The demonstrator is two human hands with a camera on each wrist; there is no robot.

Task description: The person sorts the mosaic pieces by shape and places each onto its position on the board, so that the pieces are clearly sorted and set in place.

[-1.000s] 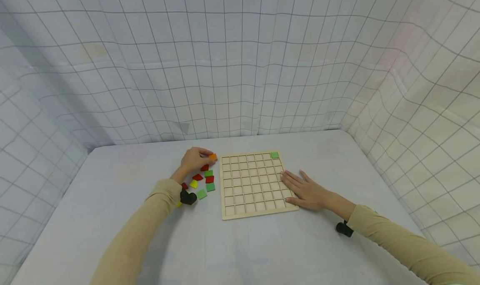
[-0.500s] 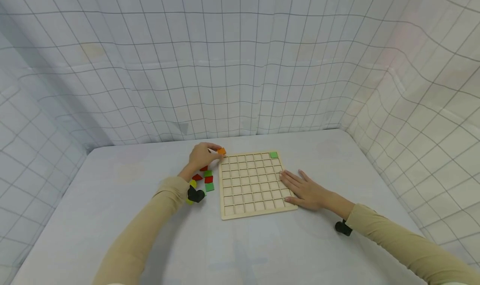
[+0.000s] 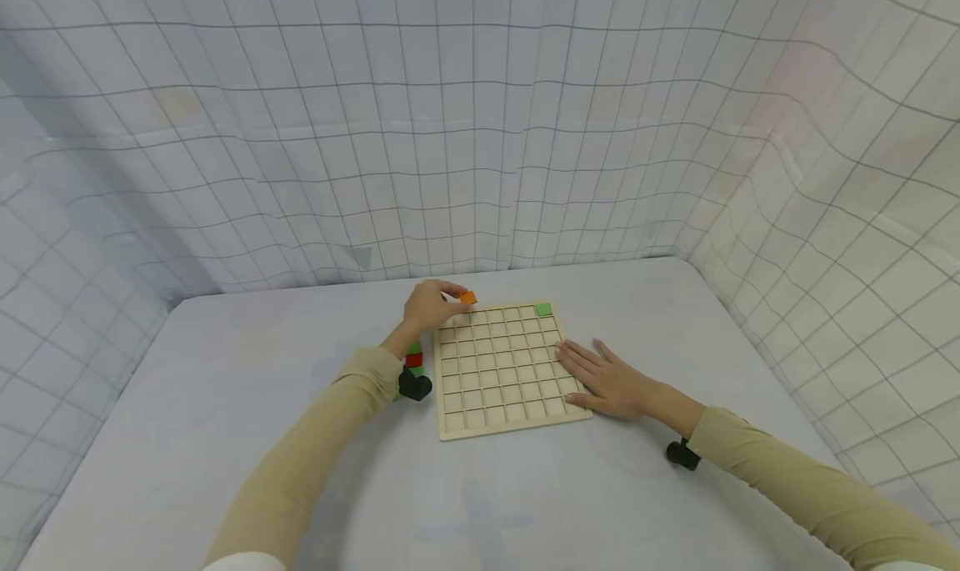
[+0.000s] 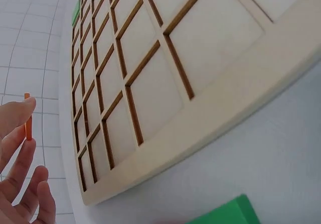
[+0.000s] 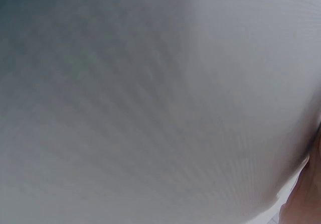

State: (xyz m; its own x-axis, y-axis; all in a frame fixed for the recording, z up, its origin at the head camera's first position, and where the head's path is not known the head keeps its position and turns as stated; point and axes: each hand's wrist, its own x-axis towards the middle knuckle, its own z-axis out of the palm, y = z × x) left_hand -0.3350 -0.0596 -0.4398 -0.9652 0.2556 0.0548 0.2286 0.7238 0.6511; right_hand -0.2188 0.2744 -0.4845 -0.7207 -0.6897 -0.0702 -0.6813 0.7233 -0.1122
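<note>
A thin orange square tile (image 3: 468,298) is pinched between the thumb and fingers of my left hand (image 3: 431,305), over the far left corner of a wooden grid board (image 3: 517,427). In the left wrist view the orange tile (image 4: 28,117) shows edge-on, raised off the board. A light green tile (image 3: 543,309) lies in the board's far right cell. My right hand (image 3: 607,383) rests with straight fingers on the board's right edge. The right wrist view shows mostly blurred white surface, with a bit of the hand (image 5: 303,194) at its lower right.
Left of the board lie a red tile (image 3: 414,360) and green tiles (image 3: 415,347), partly hidden under my left forearm. A green block corner (image 4: 228,213) shows low in the left wrist view. Grid-patterned cloth walls (image 3: 450,137) stand behind and beside the white table (image 3: 480,504).
My left hand has carried the orange tile from the pile at the left, rightwards and slightly away, to above the board's far left corner. The right hand stays in place.
</note>
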